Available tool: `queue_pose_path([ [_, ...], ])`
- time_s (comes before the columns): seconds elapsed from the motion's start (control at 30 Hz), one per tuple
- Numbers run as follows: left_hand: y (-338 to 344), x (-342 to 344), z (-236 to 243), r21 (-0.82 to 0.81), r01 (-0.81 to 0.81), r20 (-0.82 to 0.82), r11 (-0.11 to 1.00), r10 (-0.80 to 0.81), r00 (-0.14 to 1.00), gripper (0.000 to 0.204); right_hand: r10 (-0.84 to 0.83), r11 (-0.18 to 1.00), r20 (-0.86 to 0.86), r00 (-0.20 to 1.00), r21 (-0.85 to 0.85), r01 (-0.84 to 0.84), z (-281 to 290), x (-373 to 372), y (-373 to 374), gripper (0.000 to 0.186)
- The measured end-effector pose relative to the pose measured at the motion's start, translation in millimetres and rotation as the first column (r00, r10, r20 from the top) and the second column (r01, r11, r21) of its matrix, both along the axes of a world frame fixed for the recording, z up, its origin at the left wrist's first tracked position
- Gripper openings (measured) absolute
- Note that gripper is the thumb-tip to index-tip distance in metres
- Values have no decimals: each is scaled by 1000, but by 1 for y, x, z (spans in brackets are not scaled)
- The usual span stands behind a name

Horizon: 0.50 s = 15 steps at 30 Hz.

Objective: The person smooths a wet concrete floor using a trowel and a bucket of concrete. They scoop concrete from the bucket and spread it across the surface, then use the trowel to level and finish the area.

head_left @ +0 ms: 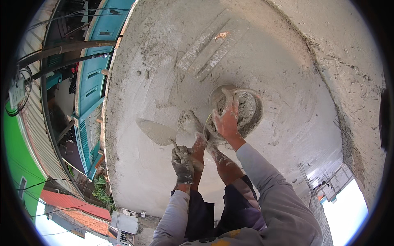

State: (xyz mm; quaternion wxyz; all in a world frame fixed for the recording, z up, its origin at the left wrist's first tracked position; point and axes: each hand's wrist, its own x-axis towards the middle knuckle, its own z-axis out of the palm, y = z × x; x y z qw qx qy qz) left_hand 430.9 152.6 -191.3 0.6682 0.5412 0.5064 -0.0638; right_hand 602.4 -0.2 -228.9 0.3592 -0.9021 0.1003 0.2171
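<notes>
Gripping pointed trowel (156,132) in closed left hand (183,160), left of bare foot (189,122). Holding half-open right hand (226,118) over mortar bucket (259,110) on cement floor (287,127); can't tell if grasping anything.

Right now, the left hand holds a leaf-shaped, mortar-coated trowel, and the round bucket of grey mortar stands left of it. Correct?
Not quite: in the head view, the round bucket of grey mortar stands right of the leaf-shaped, mortar-coated trowel, which the left hand does hold.
</notes>
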Motion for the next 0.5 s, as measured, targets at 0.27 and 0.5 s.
queue_pose_path([
  [0.27, 21, -12, 53, 53, 57, 6, 997, -57, 998, 22, 405, 853, -276, 871, -229, -469, -8, -212, -46, 60],
  [0.5, 54, -18, 101, 144, 163, 114, 976, -180, 977, 17, 226, 958, -439, 870, -59, -279, 73, -156, -113, 56],
])
